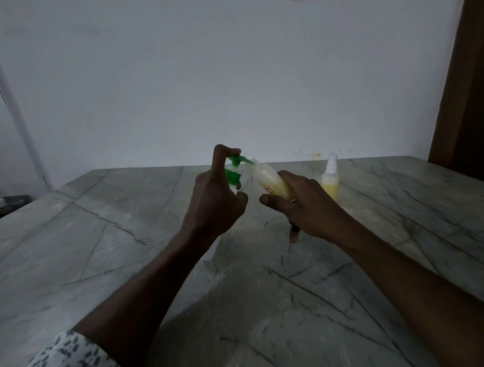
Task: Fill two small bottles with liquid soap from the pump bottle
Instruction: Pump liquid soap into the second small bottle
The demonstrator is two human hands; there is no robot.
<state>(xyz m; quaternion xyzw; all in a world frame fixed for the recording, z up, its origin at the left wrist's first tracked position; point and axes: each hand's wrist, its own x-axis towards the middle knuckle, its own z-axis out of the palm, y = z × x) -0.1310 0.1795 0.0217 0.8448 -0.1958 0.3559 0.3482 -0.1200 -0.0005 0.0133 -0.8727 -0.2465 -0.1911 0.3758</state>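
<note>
Head view. The pump bottle (232, 176) is held above the tabletop (125, 266) by the left hand (216, 200). Its fingers are clenched round the body and hide most of it, and the forefinger is hooked over the green plastic pump head. The right hand (307, 207) grasps a small bottle (270, 181): clear, cylindrical, tilted, with its neck at the green spout; contact cannot be confirmed. It holds pale yellow, creamy liquid. A second small bottle (330, 181), with yellow fill and a white spray top, stands upright on the tabletop just behind the right hand. The tabletop is smooth grey stone with dark veins.
</note>
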